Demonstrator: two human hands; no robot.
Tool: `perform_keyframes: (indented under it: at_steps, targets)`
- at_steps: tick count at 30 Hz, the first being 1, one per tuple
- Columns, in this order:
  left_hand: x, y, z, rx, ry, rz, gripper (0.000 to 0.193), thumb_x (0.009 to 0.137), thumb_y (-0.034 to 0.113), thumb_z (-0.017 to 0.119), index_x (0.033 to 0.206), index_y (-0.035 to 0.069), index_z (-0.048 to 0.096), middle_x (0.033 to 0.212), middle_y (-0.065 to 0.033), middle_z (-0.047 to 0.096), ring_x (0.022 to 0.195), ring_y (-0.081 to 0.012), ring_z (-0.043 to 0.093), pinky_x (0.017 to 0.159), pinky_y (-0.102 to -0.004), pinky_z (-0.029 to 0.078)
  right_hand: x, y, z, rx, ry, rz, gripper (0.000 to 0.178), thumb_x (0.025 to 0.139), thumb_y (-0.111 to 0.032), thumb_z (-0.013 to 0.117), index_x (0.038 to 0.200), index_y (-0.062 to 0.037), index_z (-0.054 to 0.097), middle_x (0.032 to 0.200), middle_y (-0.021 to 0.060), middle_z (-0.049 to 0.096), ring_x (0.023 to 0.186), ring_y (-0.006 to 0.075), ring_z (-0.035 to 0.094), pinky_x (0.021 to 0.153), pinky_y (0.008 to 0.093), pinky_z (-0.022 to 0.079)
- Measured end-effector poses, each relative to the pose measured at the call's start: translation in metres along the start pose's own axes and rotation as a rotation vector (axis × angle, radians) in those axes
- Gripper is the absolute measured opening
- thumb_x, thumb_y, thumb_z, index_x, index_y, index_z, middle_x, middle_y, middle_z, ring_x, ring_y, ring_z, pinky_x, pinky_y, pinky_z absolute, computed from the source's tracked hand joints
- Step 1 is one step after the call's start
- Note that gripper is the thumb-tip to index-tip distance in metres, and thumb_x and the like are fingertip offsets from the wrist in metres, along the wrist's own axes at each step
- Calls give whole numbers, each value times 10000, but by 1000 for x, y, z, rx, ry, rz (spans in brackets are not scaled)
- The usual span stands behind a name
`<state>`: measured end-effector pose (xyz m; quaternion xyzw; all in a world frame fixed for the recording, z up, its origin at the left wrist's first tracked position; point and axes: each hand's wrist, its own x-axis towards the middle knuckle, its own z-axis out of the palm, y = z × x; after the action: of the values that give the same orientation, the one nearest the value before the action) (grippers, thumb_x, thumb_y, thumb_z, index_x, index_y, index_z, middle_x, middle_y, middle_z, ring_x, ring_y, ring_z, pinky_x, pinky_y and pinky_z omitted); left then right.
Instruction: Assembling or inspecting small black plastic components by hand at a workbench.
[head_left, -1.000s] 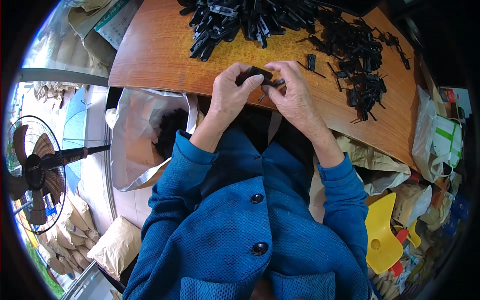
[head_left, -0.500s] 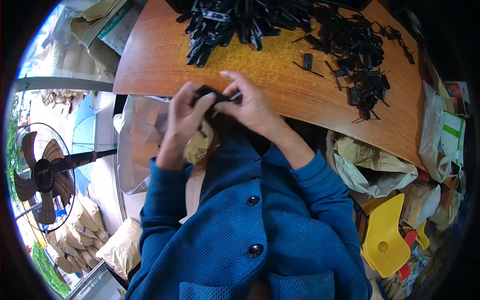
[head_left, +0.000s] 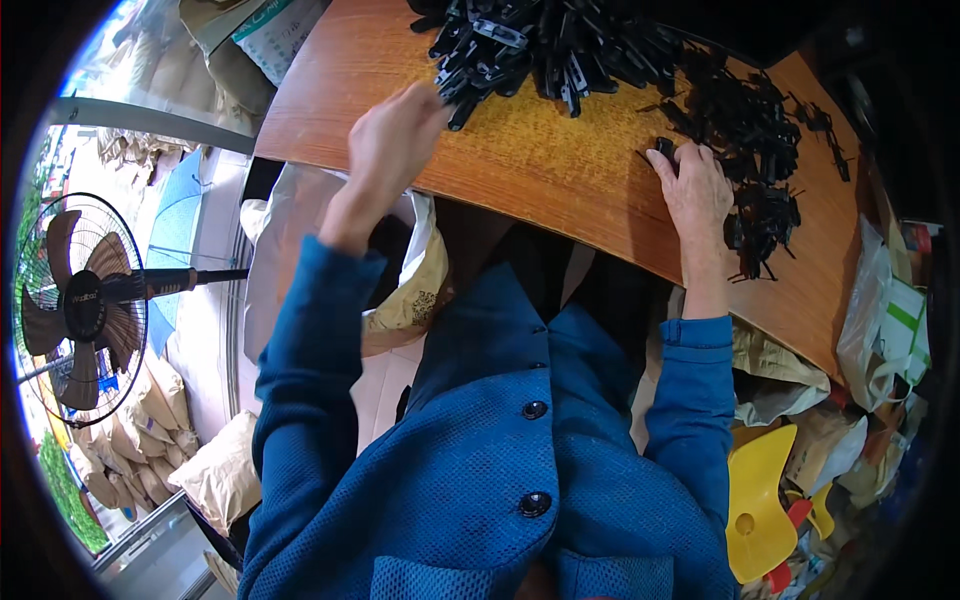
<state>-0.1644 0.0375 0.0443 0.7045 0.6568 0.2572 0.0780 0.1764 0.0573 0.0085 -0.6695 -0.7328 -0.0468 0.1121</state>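
Observation:
My left hand (head_left: 395, 145) reaches over the table's front edge to the near left side of a heap of long black plastic parts (head_left: 550, 50). Motion smears its fingertips, so whether they hold a part is unclear. On the right, my right hand (head_left: 697, 195) rests low over the tabletop, thumb and fingers closing round a small black plastic part (head_left: 664, 147) with thin prongs. Beside that hand lies a pile of similar small pronged black parts (head_left: 765, 215), which spreads toward the back.
Below my left hand, a large open bag (head_left: 425, 290) stands against the wooden table (head_left: 560, 190), dark inside. A fan (head_left: 85, 305) is at the left. Another open bag (head_left: 775, 365) and a yellow plastic chair-like piece (head_left: 760, 500) are at the right.
Both hands were together over the table's front edge, working on a black part. They have since parted: the left toward the long parts, the right to the small parts.

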Motion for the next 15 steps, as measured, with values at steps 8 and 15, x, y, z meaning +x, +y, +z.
perform_keyframes:
  at_steps: [8,15]
  targets:
    - [67,3,62,412,-24,97,289,813,343,654,959,93,651,974,-118,646,980,-295,603,821,-448,436,-1,-7,4,53,79,-172,195,810,-198,677,894,-44,592,924,101,597,933,299,570,747,417,461]
    - [49,13,64,301,-17,139,266,771,208,700,955,65,572,996,-106,618,966,-287,591,863,-461,419,-4,-40,0,430,257,-329,196,776,-108,691,928,-45,586,902,99,595,852,276,585,731,388,460]
